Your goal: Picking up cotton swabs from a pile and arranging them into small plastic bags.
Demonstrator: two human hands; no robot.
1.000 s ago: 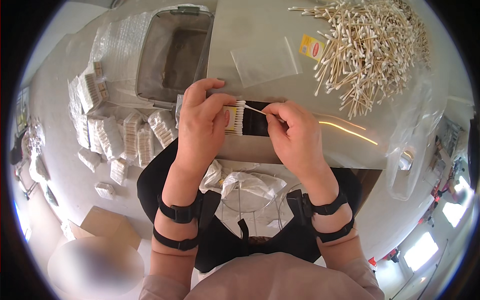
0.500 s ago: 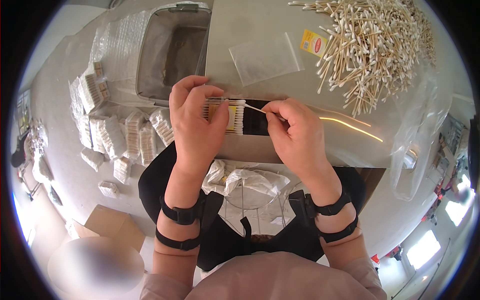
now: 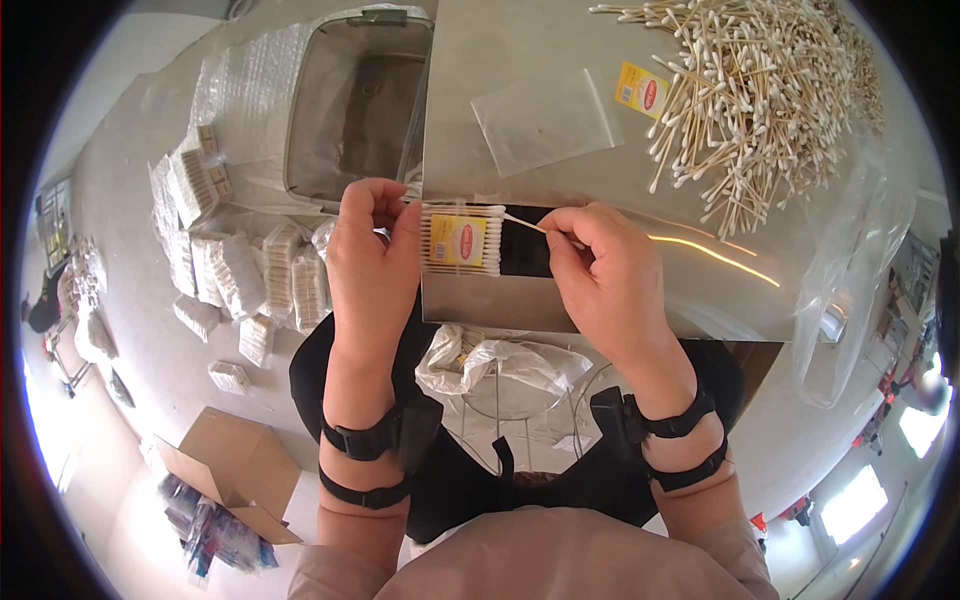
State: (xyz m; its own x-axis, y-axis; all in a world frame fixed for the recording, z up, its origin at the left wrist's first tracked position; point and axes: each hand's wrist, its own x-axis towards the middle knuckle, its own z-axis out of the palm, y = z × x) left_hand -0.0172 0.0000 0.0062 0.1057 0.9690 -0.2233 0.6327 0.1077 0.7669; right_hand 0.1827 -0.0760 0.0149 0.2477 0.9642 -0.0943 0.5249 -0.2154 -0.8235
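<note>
Wooden-stick cotton swabs in a small clear bag with a yellow label (image 3: 462,240): my left hand (image 3: 372,262) grips the bag at the near edge of the shiny metal desk (image 3: 520,50). Right hand (image 3: 610,275) pinches a single wooden cotton swab (image 3: 522,222), tip at the bag's opening. Loose pile of swabs (image 3: 760,90) far right, empty flat clear bag (image 3: 545,120) beside it. Grey plastic bin (image 3: 360,100) far left.

The left hand (image 3: 372,262) grips a swab packet (image 3: 462,240) over the table (image 3: 520,60) edge while the right hand (image 3: 610,280) pinches one swab (image 3: 522,222) at its opening.
</note>
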